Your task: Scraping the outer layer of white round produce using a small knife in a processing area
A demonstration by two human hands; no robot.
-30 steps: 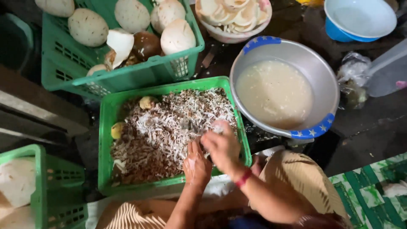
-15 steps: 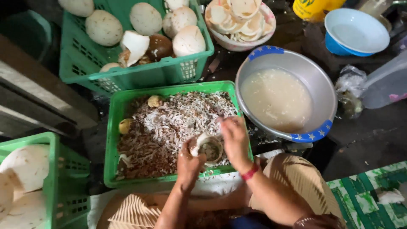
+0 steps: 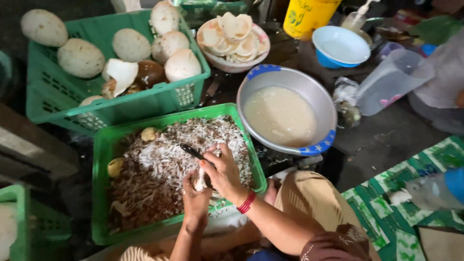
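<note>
Seemingly hard, slick coconut piece (image 3: pixel 199 180) — left hand (image 3: pixel 195 203) cups it; right hand (image 3: pixel 223 173) fingers pinch the peeler (image 3: pixel 192 151) — near crate (image 3: pixel 104 203).

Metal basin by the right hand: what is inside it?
The metal basin holds a cloudy, whitish liquid that fills most of it. The liquid hides the bottom, so anything sunk in it cannot be seen.

A crate of shavings (image 3: pixel 145 193) sits before a crate of coconuts (image 3: pixel 58 101), a metal basin (image 3: pixel 309 82) to its right.

Floor-level food-prep spot, green crates (image 3: pixel 72 104) of coconuts (image 3: pixel 79 58), metal basin (image 3: pixel 309 84), woven mat (image 3: pixel 386 208)
</note>
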